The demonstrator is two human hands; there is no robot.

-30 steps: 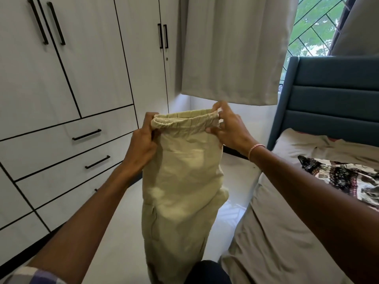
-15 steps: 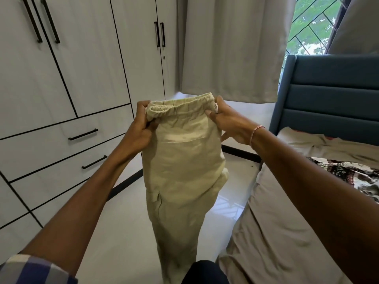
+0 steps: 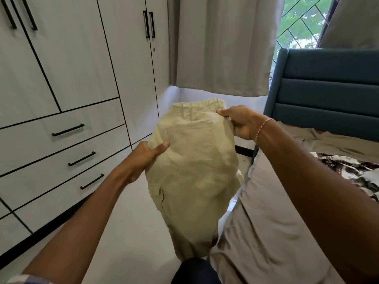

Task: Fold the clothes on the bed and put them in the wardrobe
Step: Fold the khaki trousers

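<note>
Left hand (image 3: 143,158) has slid down from the waistband, pinching the trousers (image 3: 192,160) at their 9 o'clock edge; right hand (image 3: 240,124) grips the waistband corner at 1 o'clock (fold beginning), trousers aloft beside the bed (image 3: 276,222).

Hands counted: two, left hand (image 3: 143,158) and right hand (image 3: 240,124). One pair of beige trousers (image 3: 194,171) hung between them. One bracelet (image 3: 263,127) sat on right wrist. Left of hands, one wardrobe (image 3: 71,68) showed three drawer handles (image 3: 67,130) and four door handles (image 3: 149,24). Right of hands lay one bed (image 3: 266,222) and one patterned garment (image 3: 348,167). Above hands hung two curtains (image 3: 221,48).
</note>
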